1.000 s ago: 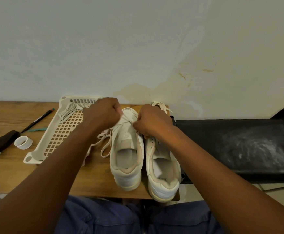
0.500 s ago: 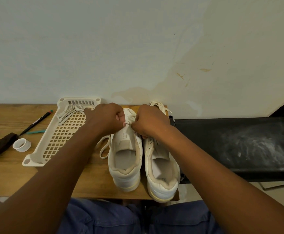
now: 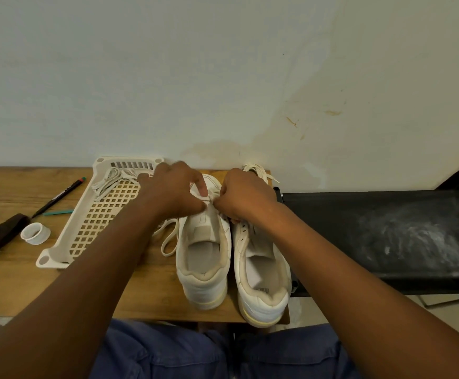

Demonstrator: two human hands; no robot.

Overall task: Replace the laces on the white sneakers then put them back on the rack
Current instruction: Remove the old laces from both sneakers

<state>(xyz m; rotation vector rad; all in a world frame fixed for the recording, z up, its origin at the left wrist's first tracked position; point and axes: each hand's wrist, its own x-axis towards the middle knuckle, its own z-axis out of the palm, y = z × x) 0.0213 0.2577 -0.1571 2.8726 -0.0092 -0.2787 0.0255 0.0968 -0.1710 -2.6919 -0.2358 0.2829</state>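
A: Where are the white sneakers?

B: The left sneaker (image 3: 203, 258) and the right sneaker (image 3: 262, 280) stand side by side and touch each other, on the right end of the wooden surface (image 3: 12, 285), heels toward the person.

A: And the hands?

B: Both are over the front part of the left sneaker. The left hand (image 3: 173, 191) has curled fingers; thumb and forefinger pinch the lace (image 3: 169, 237) at the eyelets, and the loose part of it lies in a loop on the surface beside the shoe. The right hand (image 3: 246, 195) is also closed, and its fingers (image 3: 218, 205) pinch the same lace from the other side. The two hands almost touch.

A: What else is there?

B: A white plastic rack (image 3: 86, 222) lies flat, left of the shoes, with some laces (image 3: 113, 179) on its far end. More laces (image 3: 254, 169) are behind the right hand. Farther left are a marker (image 3: 58, 196), a small white ring (image 3: 35, 233) and a dark cloth (image 3: 0, 237).
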